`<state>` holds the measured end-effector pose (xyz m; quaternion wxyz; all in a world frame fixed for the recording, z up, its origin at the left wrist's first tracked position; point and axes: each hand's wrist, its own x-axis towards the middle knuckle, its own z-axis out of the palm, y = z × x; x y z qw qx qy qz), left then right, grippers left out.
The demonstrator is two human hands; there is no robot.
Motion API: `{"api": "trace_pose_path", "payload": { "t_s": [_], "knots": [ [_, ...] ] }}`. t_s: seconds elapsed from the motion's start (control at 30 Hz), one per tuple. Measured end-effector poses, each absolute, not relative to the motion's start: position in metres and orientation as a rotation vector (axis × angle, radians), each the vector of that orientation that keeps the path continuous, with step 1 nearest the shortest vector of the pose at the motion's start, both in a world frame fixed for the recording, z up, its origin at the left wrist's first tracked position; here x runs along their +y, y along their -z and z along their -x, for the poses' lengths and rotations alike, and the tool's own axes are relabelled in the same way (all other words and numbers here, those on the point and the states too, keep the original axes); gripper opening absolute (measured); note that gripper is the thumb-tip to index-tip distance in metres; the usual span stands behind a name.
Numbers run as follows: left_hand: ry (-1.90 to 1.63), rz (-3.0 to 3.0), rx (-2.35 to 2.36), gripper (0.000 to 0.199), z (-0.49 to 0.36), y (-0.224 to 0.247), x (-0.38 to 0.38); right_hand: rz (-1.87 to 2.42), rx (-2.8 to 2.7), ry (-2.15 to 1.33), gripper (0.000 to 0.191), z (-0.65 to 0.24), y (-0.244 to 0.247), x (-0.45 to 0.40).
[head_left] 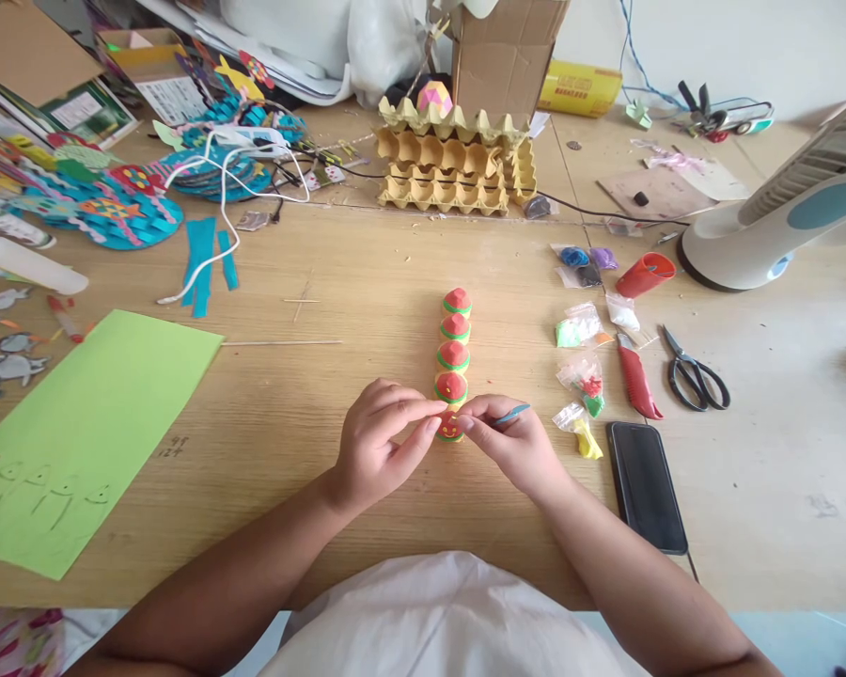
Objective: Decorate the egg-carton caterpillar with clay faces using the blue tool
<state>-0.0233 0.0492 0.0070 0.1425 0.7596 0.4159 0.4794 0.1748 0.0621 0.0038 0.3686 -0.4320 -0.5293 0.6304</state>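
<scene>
A row of egg-carton cups (453, 355) runs away from me, with red clay tops and green clay bands. Small yellow bits dot the nearest cups, and the closest cup (451, 432) lies partly hidden behind my fingertips. My left hand (387, 432) brings its thumb and index fingertip close together at that cup's left side; whatever is between them is too small to make out. From the right, my right hand (511, 437) pinches at the same cup, a speck of yellow by its fingertips. A thin blue tool (511, 414) is tucked in the right hand's fingers.
To the right are bags of coloured clay (579, 324), a red cutter (638, 376), scissors (695, 371), a phone (647, 487), a red cup (647, 275) and a fan (768, 207). Green paper (113, 404) lies left; egg cartons (444, 193) and woven blue crafts (127, 221) sit behind.
</scene>
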Motion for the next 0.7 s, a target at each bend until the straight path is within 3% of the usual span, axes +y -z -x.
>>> {"api": "trace_pose_path", "payload": {
  "t_s": [0.3,0.7],
  "knots": [
    [-1.214,-1.754,1.112,0.008,0.026,0.004,0.055,1.046,-1.471,-1.592,0.024,-0.176,-0.009,0.065],
    [-1.214,-1.812,1.045,0.007,0.026,0.005,0.054,1.043,-1.501,-1.581,0.027,-0.178,-0.005,0.066]
  ]
}}
